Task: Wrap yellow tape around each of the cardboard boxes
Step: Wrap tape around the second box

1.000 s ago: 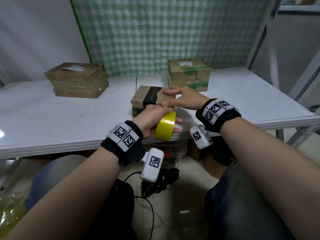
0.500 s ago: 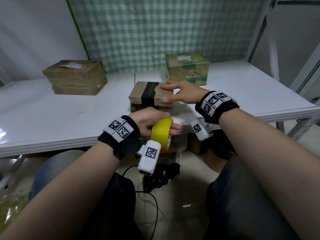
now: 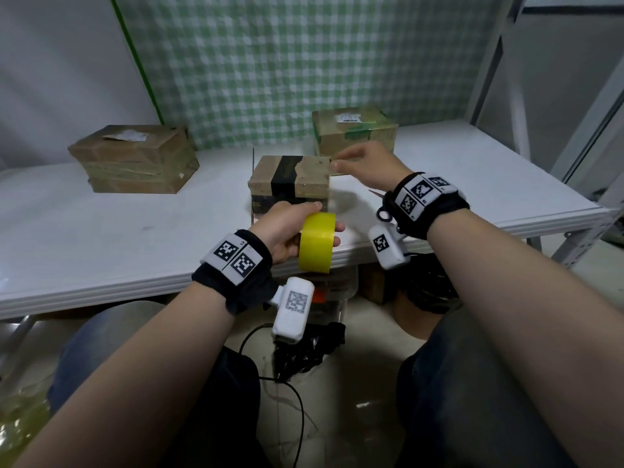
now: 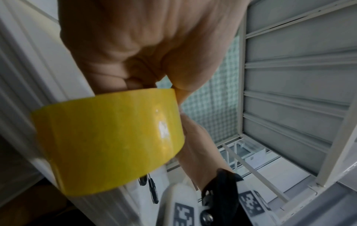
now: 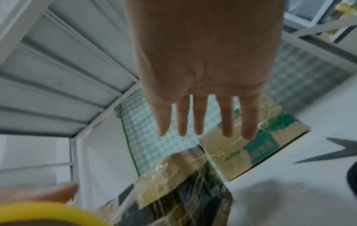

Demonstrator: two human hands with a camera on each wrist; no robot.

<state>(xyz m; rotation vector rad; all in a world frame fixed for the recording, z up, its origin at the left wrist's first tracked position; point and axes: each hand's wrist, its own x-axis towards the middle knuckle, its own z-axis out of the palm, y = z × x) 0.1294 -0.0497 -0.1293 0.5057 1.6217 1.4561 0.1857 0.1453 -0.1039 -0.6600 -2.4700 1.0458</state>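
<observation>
My left hand (image 3: 326,219) grips a roll of yellow tape (image 3: 317,243) at the table's front edge, thumb on top and fingers through the core; the roll (image 4: 108,140) fills the left wrist view. Just behind it stands a small cardboard box (image 3: 290,179) with a black band. My right hand (image 3: 341,163) hovers over that box's right rear corner, fingers (image 5: 228,119) straight and spread, holding nothing. Two more cardboard boxes stand on the table: one with green print (image 3: 354,133) at the back right, another (image 3: 135,160) at the back left.
The white table (image 3: 118,231) backs onto a green checked cloth (image 3: 287,62). Scissors (image 3: 381,211) lie on the table under my right wrist. A metal shelf frame (image 3: 580,146) rises at the right. Cables and a clear bin (image 3: 334,292) sit under the table.
My right hand has lifted off the small box's top and drawn back toward its right rear corner. The left hand still holds the roll near the table's front edge.
</observation>
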